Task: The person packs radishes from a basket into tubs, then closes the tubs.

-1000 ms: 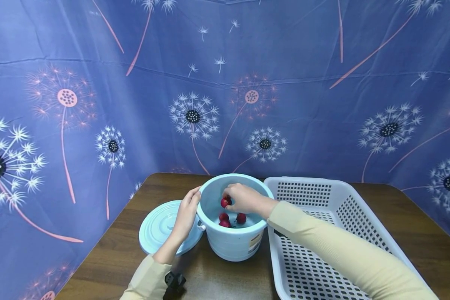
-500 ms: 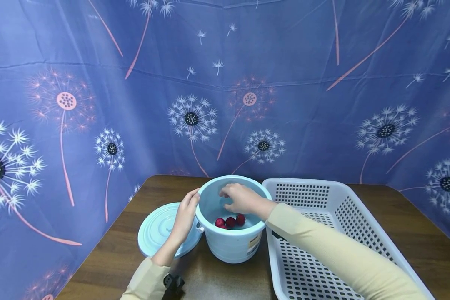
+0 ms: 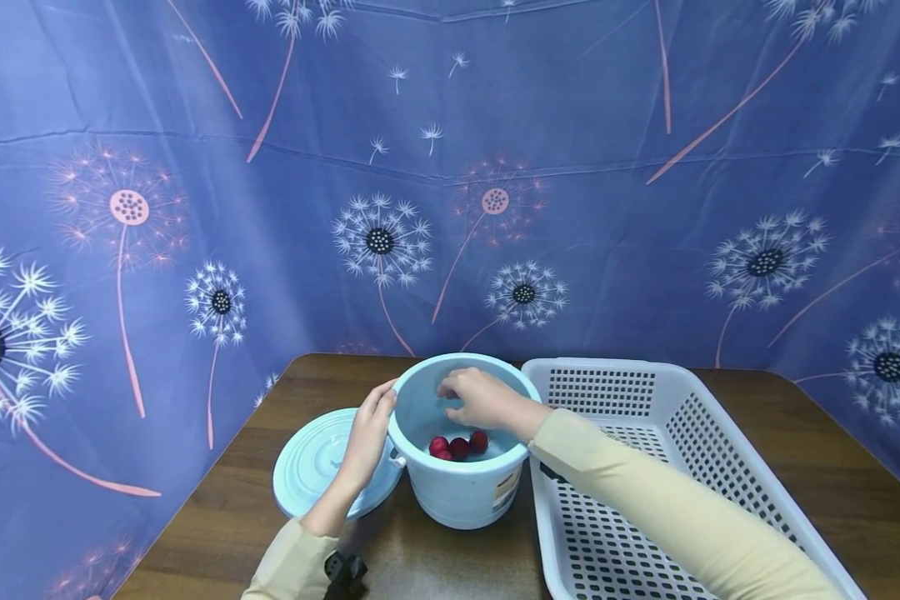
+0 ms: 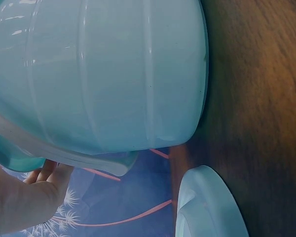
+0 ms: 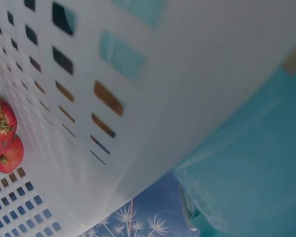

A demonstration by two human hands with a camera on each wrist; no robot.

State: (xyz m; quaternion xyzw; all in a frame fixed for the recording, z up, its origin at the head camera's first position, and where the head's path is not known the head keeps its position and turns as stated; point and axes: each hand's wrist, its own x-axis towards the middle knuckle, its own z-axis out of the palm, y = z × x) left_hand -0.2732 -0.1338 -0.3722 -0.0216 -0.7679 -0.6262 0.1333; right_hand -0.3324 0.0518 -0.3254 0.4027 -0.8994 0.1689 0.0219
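A light blue bucket (image 3: pixel 457 492) stands upright on the wooden table. My left hand (image 3: pixel 369 429) grips the left side of its rim, fingers over the edge; in the left wrist view, that hand (image 4: pixel 39 197) shows near the pale bucket handle (image 4: pixel 64 157). Inside the bucket, several small red apples (image 3: pixel 459 448) lie grouped low down. My right hand (image 3: pixel 483 398) hangs above them within the rim, fingers loosely bent and apart from the thumb, nothing between them. It is out of the right wrist view. More red apples (image 5: pixel 9 154) lie in the basket (image 5: pixel 153 98) there.
The light blue lid (image 3: pixel 307 467) lies on the table (image 3: pixel 210 542) left of the bucket, partly behind my left arm. On the right stands a large pale perforated basket (image 3: pixel 690 400), with my right forearm across it. A blue dandelion-print cloth (image 3: pixel 300 208) hangs behind the table.
One second ago my right hand pinched a red apple inside the bucket. Its fingers have since parted, and that apple has joined the others below. My left hand stays on the rim.
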